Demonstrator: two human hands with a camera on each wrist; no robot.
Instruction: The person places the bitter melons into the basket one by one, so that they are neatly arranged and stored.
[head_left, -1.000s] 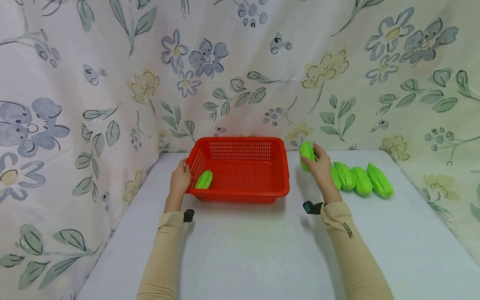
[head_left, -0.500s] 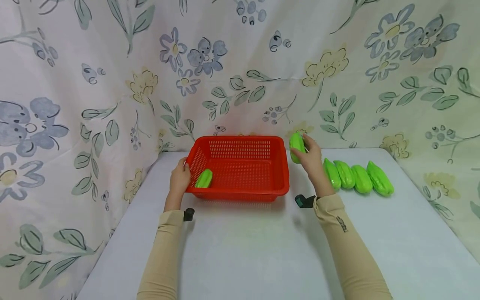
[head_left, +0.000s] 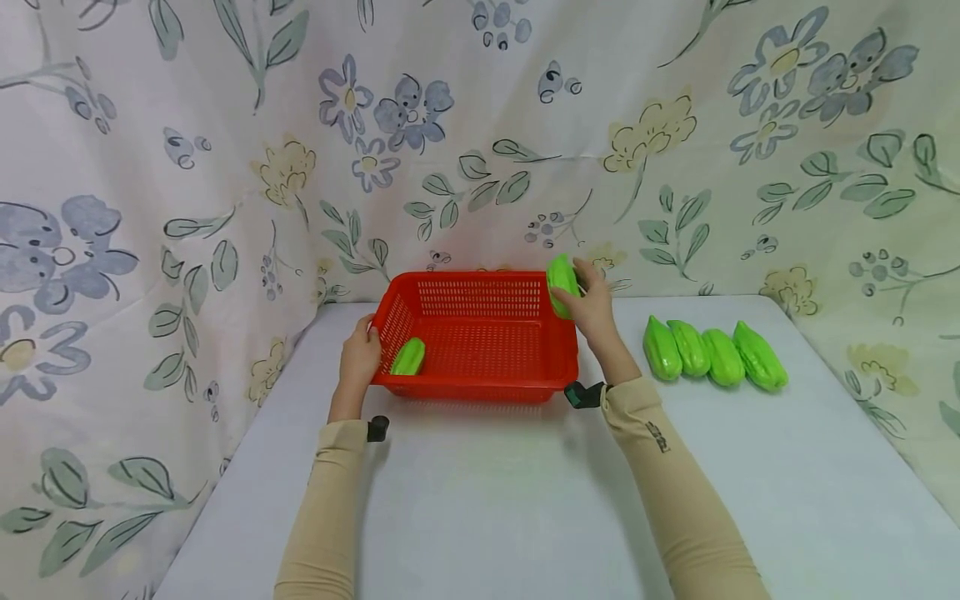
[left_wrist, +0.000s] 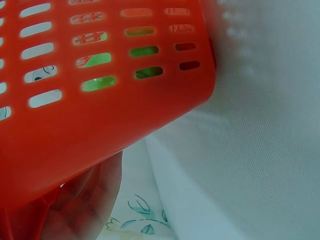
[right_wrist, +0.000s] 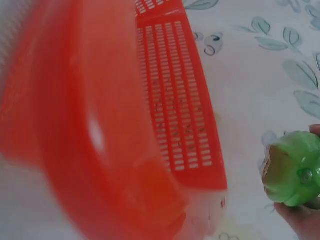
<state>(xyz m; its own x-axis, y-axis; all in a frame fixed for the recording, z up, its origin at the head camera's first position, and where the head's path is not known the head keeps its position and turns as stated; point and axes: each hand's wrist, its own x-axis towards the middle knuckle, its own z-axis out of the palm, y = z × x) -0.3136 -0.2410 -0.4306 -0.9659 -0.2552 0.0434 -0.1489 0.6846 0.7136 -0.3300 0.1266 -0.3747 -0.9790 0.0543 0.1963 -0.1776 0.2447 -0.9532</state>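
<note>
A red plastic basket (head_left: 472,387) with slotted walls stands on the white table. My left hand (head_left: 361,360) grips its left rim; in the left wrist view the fingers (left_wrist: 102,192) show beneath the red edge. One glossy green ribbed fruit (head_left: 408,358) lies inside at the left front corner. Above the basket's back right corner, my right hand (head_left: 588,307) holds a second green fruit (head_left: 561,286) between thumb and fingers. That held fruit (right_wrist: 295,170) shows its end in the right wrist view, apart from the basket wall.
Several similar green fruits (head_left: 707,354) lie in a slanting row on the table to the right of the basket. A floral curtain (head_left: 480,125) hangs behind the table (head_left: 480,492) and along both sides.
My right hand has carried its green fruit leftwards from beside the row to over the basket's right rim. The left hand and basket stay in place.
</note>
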